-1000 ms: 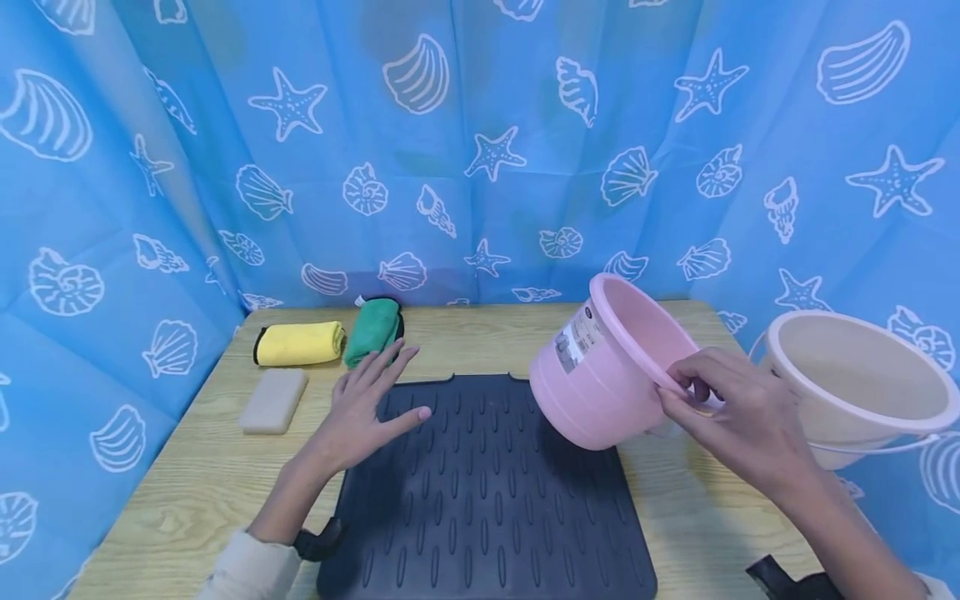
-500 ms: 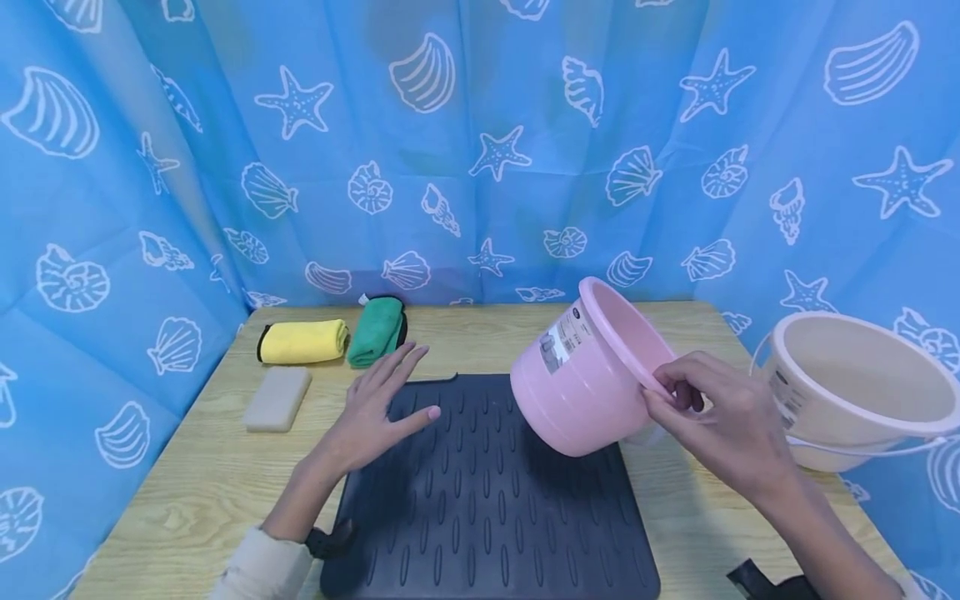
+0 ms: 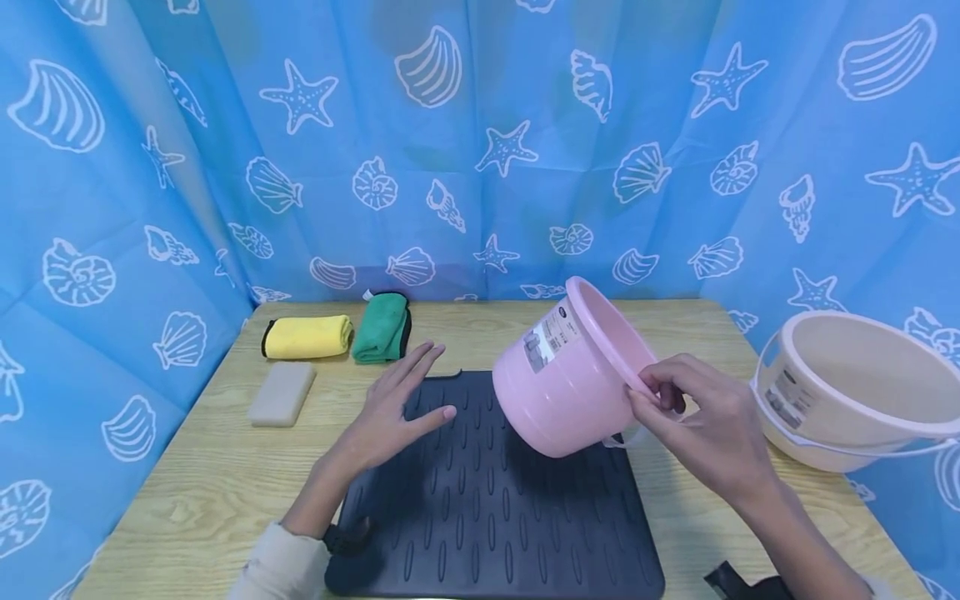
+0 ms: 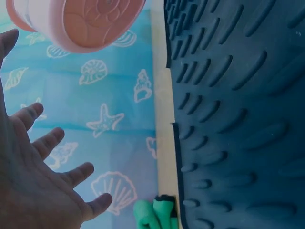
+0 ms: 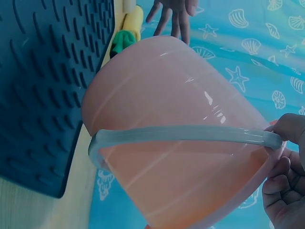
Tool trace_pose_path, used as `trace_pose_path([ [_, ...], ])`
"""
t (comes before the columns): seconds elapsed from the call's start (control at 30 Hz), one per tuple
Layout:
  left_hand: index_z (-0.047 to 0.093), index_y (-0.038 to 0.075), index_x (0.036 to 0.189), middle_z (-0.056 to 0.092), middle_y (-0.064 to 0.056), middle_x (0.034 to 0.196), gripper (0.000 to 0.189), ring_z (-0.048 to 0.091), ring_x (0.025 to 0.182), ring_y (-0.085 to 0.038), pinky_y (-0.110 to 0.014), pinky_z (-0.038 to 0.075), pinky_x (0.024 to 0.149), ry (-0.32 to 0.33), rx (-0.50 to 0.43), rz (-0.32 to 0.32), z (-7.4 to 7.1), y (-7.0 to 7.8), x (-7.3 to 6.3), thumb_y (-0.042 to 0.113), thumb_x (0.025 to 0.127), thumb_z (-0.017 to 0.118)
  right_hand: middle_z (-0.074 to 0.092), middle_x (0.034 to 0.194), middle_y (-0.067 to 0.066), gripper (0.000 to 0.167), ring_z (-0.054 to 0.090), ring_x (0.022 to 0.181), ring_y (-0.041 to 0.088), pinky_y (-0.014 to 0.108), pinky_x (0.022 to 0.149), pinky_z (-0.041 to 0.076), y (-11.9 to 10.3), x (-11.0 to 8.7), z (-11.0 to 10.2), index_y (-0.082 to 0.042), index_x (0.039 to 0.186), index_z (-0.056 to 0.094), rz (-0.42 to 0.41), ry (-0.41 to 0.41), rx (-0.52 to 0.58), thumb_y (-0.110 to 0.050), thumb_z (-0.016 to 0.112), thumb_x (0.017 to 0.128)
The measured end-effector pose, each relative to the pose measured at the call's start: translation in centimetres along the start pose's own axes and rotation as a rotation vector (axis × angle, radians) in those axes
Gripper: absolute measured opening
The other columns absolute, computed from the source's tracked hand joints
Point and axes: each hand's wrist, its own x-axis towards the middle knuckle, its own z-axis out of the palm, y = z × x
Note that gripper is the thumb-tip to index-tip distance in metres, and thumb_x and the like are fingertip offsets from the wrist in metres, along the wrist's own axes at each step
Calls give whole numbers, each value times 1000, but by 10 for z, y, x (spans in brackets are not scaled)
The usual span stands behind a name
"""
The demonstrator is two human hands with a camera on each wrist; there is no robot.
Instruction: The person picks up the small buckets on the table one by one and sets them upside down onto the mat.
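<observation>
My right hand [image 3: 697, 417] pinches the rim of a pink bucket [image 3: 562, 383] between thumb and fingers. The bucket is tilted, its mouth toward the upper right and its base toward the left, above a dark ribbed mat [image 3: 487, 525]. In the right wrist view its pale handle [image 5: 181, 133] lies across its side, ending near my thumb. My left hand [image 3: 397, 417] hovers over the mat's left part with fingers spread and nothing in it. From the left wrist, the base of the pink bucket [image 4: 100, 24] shows beyond that hand.
A cream bucket [image 3: 795, 400] with a wire-like handle stands at the right. At the back left lie a rolled yellow cloth [image 3: 309, 337], a rolled green cloth [image 3: 381, 329] and a pale sponge block [image 3: 282, 394]. A blue shell-print curtain [image 3: 420, 167] surrounds the wooden table [image 3: 195, 500].
My right hand has carried the pink bucket left over the mat. My left hand has shifted slightly right, its fingers still spread.
</observation>
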Motion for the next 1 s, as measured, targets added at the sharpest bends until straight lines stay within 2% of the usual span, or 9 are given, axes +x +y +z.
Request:
trace_pose_path([
  [0.2,16,43,159,11,10,166,81,11,152,-29,-73,12,109,-8,-32,-12,4,1,1,63,92,57,57,71,-3,12,48,64,5,16,57,39,-6,1,7,-4,81,71,7,25,33,1,75,71],
  [0.53,17,42,159,9,12,166,83,8,152,-30,-76,15,107,-35,-88,-31,10,5,3,61,91,59,55,71,0,24,48,65,7,17,58,40,-18,1,16,-3,83,72,49,48,70,12,78,66],
  [0.73,17,44,159,9,11,166,82,8,152,-33,-77,14,105,-47,-147,-53,13,7,3,58,91,62,55,71,2,25,47,66,8,15,59,38,-26,2,22,-1,84,72,84,63,91,14,79,65],
  [1.0,15,49,157,12,9,166,82,12,152,-31,-74,16,107,-27,-263,-67,19,5,3,60,90,61,58,76,0,27,50,68,9,16,58,40,-22,-6,32,-5,89,74,125,62,126,12,81,68],
])
